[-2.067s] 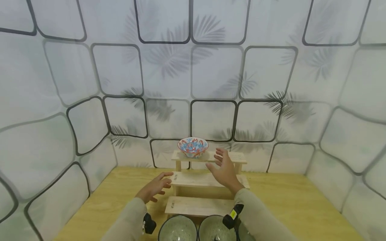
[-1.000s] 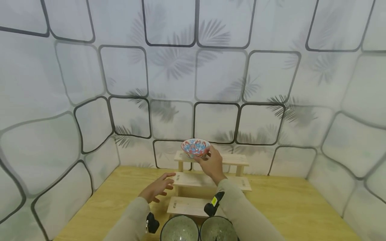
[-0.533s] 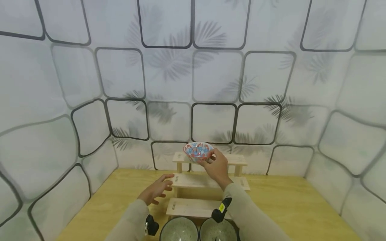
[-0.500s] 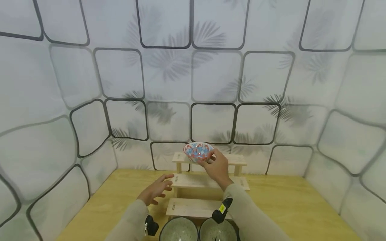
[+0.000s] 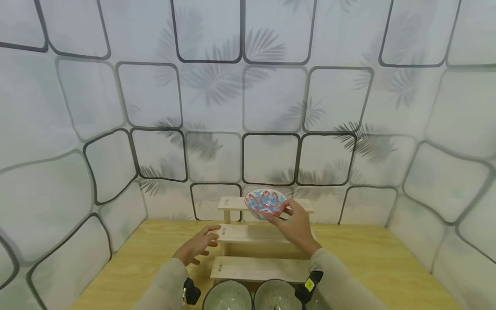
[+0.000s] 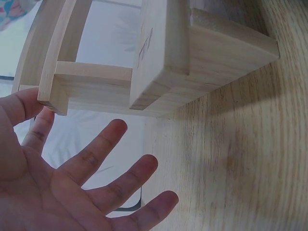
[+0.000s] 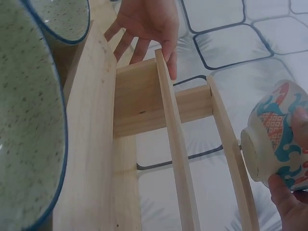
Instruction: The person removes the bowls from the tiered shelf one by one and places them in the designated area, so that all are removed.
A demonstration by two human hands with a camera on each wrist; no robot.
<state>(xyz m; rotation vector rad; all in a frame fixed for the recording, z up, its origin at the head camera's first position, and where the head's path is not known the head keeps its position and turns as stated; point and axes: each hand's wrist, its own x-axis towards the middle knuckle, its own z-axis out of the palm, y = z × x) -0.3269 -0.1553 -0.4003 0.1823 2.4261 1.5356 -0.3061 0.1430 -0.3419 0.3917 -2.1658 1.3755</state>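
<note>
A small bowl (image 5: 265,203) with red and blue patterns is held in the air by my right hand (image 5: 295,226), thumb and fingers pinching its right rim and side. It hangs above the middle step, in front of the top one, and its bare foot shows in the right wrist view. My left hand (image 5: 196,246) touches the left end of the middle board (image 6: 50,91) of a three-tier wooden stand (image 5: 259,268). In the left wrist view its thumb and forefinger are at that board's corner, while the other fingers (image 6: 122,187) stretch out spread and hold nothing.
Speckled green bowls with dark blue rims, one on the left (image 5: 227,297) and one in the middle (image 5: 277,296), stand in front of the lowest step; part of another shows beneath my right sleeve. A pale wooden table (image 5: 372,254) lies below, with patterned cloth walls (image 5: 271,99) around.
My right hand reached the patterned bowl, took hold of its right side and lifted it off the top step, then brought it nearer and rightward. My left hand stayed at the stand.
</note>
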